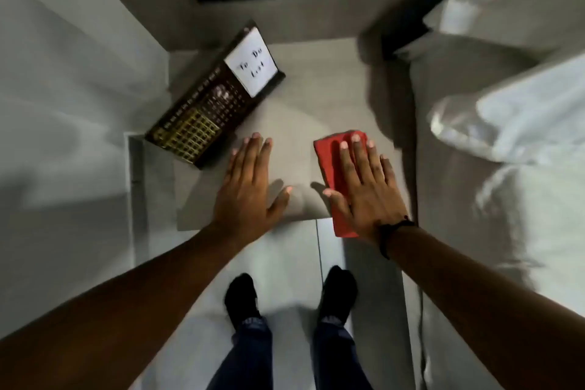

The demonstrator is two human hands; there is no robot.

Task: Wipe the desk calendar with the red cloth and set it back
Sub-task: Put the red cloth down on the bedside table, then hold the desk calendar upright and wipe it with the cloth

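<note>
While the desk calendar (205,101) stands at the far left part of the grey worktop (316,95), tilted on its base and turned at an angle, with a white "To Do List" card on its far end, no hand touches it yet. I judge the step in hand is to take up the cloth and reach for the calendar. To do it well, the left hand (250,187) should steady the calendar by its edge, so it does not slide or tip, and the cloth should pass gently over the card. The red cloth (338,174) lies folded at the near right part of the worktop. The right hand (364,187) rests flat on it, fingers spread, not gripping. The left hand is open and empty, palm down on the bare worktop, just beside the calendar's near corner.
</note>
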